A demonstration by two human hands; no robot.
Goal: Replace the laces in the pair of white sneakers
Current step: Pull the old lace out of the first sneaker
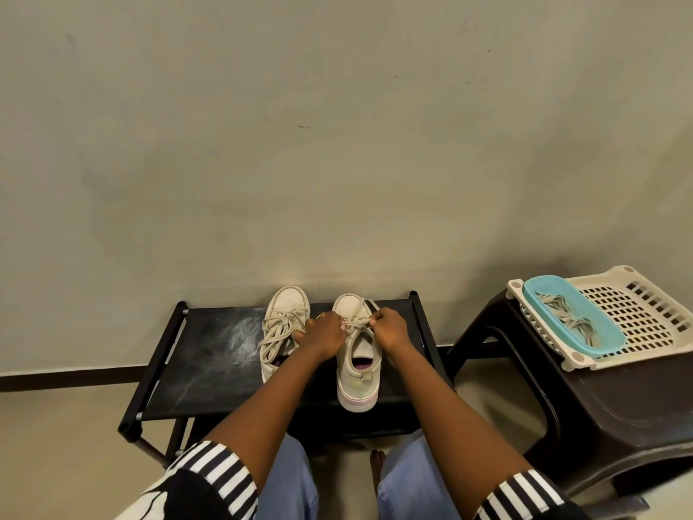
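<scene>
Sneakers [358, 373] sit side by side on the black tabletop [210, 369], toes to the wall. Our left hand [324, 332] and right hand [390, 328] both have fingers [373, 321] pinched on the lace [356, 323] over the right one's tongue. The lace looks soft, limp and light, and will likely snag in the eyelets. We'd grip near a tip and brace the shoe by its stiffer sole. The tabletop is scuffed and dusty. A brown stool [618, 414] to our right holds a white basket [652, 320] and a blue tray [540, 290] of spare laces [570, 317].

Arms fwd; L hand [324, 334] & R hand [390, 328] fingers curled.
</scene>
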